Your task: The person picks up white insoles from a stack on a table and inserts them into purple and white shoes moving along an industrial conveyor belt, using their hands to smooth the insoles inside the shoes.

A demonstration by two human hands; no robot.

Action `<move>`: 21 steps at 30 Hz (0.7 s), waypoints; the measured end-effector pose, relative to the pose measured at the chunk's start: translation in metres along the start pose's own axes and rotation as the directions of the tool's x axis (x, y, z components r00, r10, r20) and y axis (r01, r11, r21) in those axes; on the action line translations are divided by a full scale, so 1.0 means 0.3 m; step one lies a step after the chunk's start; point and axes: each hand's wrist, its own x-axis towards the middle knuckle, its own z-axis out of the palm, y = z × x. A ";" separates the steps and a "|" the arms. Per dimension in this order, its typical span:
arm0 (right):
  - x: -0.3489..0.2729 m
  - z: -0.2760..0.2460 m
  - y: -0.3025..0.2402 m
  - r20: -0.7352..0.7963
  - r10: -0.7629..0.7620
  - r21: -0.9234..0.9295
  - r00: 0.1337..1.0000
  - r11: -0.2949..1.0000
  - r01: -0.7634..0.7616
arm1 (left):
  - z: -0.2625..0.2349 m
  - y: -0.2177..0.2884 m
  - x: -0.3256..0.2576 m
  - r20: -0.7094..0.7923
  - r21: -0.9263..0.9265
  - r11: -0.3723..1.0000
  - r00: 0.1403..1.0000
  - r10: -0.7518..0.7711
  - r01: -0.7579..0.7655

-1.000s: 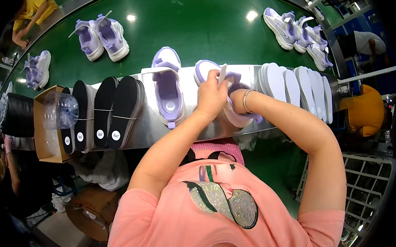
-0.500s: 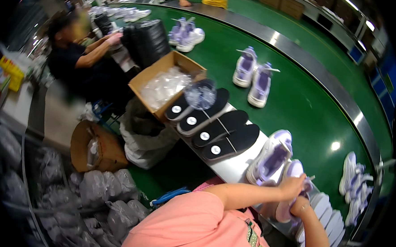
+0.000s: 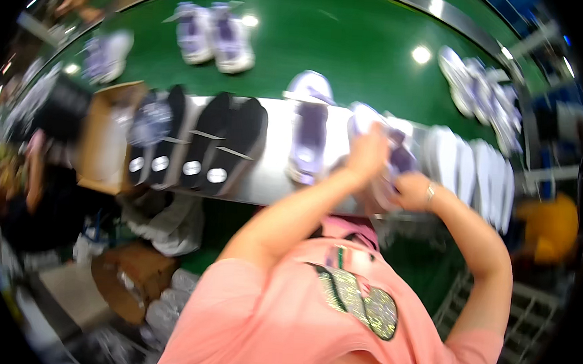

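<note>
A lilac and white sneaker [image 3: 401, 158] is between my hands at the near edge of the metal ledge, somewhat blurred. Across its upper lies my left hand [image 3: 370, 152], fingers closed on it. My right hand [image 3: 410, 190] grips the same shoe on its right, near the opening. Just left of it, a matching sneaker [image 3: 308, 133] stands on the ledge with its toe pointing away from me. Farther left lie several black insoles [image 3: 241, 136] with round white stickers. White insoles [image 3: 442, 157] are lined up to the right of my hands.
Beyond the metal ledge [image 3: 275, 174] runs a green belt [image 3: 345, 33] carrying a sneaker pair [image 3: 213, 36] and more shoes [image 3: 481, 93] at the right. A cardboard box [image 3: 99, 145] of clear plastic pieces stands at the left. Co-workers are at the left and far left.
My view has swung to the right, so the ledge now runs level across it. Both hands remain on the sneaker; the other shoe still stands beside it.
</note>
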 end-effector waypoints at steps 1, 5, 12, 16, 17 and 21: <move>-0.002 0.000 0.001 -0.028 0.004 -0.016 1.000 1.000 -0.004 | -0.009 0.011 -0.013 -0.106 -0.026 0.999 0.994 0.040 -0.043; -0.071 -0.039 -0.066 -0.131 0.025 0.004 0.991 1.000 -0.025 | -0.056 0.017 -0.009 -0.073 -0.033 0.999 0.997 0.036 -0.038; -0.019 -0.015 -0.070 0.054 0.046 -0.082 0.997 0.996 -0.042 | -0.070 0.032 -0.009 0.008 -0.099 0.995 1.000 -0.029 0.030; -0.039 0.021 -0.085 -0.099 0.058 0.000 0.993 0.998 -0.058 | -0.180 0.115 -0.086 -0.078 0.151 0.953 0.957 0.278 -0.264; -0.038 0.027 -0.096 -0.147 0.064 0.015 0.987 0.998 -0.063 | -0.241 0.119 -0.102 -0.082 0.273 0.898 0.921 0.380 -0.346; 0.033 -0.011 -0.187 -0.246 0.148 0.149 0.958 0.982 -0.113 | -0.385 0.098 -0.145 -0.146 0.458 0.880 0.967 0.211 -0.123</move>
